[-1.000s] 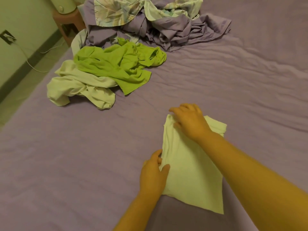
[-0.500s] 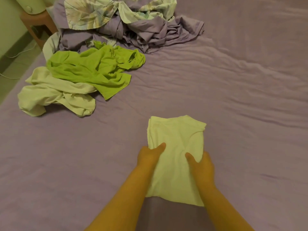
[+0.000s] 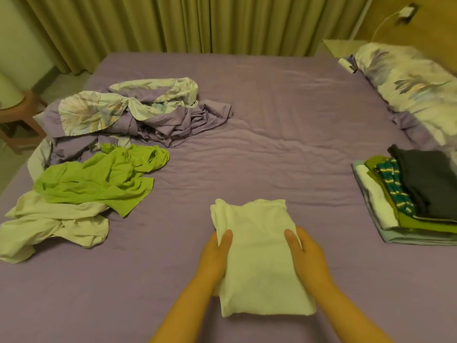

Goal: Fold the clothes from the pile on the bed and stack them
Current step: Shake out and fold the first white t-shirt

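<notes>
A folded white garment (image 3: 259, 258) is held over the purple bed (image 3: 272, 149) in front of me. My left hand (image 3: 215, 258) grips its left edge and my right hand (image 3: 306, 256) grips its right edge, thumbs on top. At the left of the bed lies the unfolded pile: a bright green garment (image 3: 99, 179) over a crumpled white garment (image 3: 47, 226). At the right edge stands a stack of folded clothes (image 3: 410, 196), with a dark grey piece on top and green, striped and white pieces under it.
A rumpled purple and leaf-print sheet (image 3: 138, 115) lies at the back left. A leaf-print pillow (image 3: 408, 87) sits at the back right. A wooden stool (image 3: 19, 122) stands beside the bed on the left. Curtains (image 3: 197, 23) hang behind.
Both hands moved from pressing the white garment to gripping its two sides and lifting it. My view rose and turned right, bringing the folded stack and pillow into sight.
</notes>
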The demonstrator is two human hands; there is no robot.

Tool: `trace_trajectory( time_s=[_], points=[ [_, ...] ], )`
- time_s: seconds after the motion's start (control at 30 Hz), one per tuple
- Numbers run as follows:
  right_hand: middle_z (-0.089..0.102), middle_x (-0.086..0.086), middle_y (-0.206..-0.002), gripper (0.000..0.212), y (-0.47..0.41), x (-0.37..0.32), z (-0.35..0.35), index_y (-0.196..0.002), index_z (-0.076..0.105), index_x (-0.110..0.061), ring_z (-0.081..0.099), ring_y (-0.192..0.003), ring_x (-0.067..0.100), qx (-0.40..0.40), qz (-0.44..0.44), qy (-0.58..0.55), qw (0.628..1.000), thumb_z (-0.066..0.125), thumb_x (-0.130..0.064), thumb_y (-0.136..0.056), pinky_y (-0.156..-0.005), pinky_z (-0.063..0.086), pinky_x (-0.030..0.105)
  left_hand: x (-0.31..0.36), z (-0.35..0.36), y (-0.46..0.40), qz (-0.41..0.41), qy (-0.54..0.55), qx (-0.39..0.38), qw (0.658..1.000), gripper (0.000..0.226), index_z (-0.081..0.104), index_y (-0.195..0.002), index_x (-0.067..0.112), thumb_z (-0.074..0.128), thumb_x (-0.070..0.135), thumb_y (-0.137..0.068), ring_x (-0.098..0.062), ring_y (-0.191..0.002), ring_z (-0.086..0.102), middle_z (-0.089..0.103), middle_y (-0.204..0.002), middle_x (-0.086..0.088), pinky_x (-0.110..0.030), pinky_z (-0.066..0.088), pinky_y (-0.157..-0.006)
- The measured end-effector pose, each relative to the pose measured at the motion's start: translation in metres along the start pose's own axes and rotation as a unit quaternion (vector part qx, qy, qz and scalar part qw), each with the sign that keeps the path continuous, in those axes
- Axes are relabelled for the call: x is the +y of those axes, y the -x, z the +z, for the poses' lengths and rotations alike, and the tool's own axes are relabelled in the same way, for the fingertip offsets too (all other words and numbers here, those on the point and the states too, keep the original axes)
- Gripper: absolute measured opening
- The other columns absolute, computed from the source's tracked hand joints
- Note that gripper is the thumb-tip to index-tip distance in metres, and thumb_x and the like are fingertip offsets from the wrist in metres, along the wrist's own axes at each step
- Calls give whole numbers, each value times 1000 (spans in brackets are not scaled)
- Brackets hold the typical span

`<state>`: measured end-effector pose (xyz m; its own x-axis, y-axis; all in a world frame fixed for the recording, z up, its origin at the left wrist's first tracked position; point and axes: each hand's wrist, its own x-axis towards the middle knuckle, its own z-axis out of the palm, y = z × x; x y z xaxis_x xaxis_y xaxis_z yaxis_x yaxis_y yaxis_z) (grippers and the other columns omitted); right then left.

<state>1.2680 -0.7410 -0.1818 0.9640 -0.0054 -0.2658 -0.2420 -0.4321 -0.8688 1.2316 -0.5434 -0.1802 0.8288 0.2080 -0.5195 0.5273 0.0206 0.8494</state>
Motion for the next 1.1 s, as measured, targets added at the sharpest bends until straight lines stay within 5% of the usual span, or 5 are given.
trace_trajectory(
  time_s=[0.17,0.43,0.7,0.87,1.1],
  points=[
    [58,-28,-78,16,-12,-17,-79,-84,55,-41,54,-74,-21,52,-33,16,998,45,-39,-97,-58,40,1,55,59,4,42,-6,-71,997,50,41,-136,33,41,55,-91,-16,-119,53,54,-132,8,-39,44,-101],
    [64,-2,-94,18,-62,12,-236,-101,59,-20,59,-87,12,99,-93,55,989,46,-32,-98,-73,42,23,103,211,-5,68,-52,-117,989,49,35,-138,40,36,59,-92,-18,-120,50,51,-131,11,-42,40,-104],
    [58,-7,-92,22,-132,52,-395,-111,51,-22,52,-78,5,106,-98,120,982,40,-36,-99,-68,38,16,149,375,-26,69,1,-181,981,44,40,-120,55,41,68,-78,0,-103,58,58,-118,24,-22,50,-73],
    [64,7,-106,32,-175,71,-460,-121,55,-16,57,-91,22,128,-100,125,979,40,-33,-100,-75,37,27,173,452,-56,68,-30,-175,982,55,31,-143,38,37,60,-93,-18,-121,52,48,-139,10,-46,44,-101],
    [62,8,-97,31,-234,91,-491,-119,54,-15,57,-88,24,149,-86,96,980,40,-34,-99,-73,42,31,198,510,-108,80,-62,-145,984,49,34,-141,33,35,52,-97,-20,-121,49,49,-136,4,-46,39,-106]
  ],
)
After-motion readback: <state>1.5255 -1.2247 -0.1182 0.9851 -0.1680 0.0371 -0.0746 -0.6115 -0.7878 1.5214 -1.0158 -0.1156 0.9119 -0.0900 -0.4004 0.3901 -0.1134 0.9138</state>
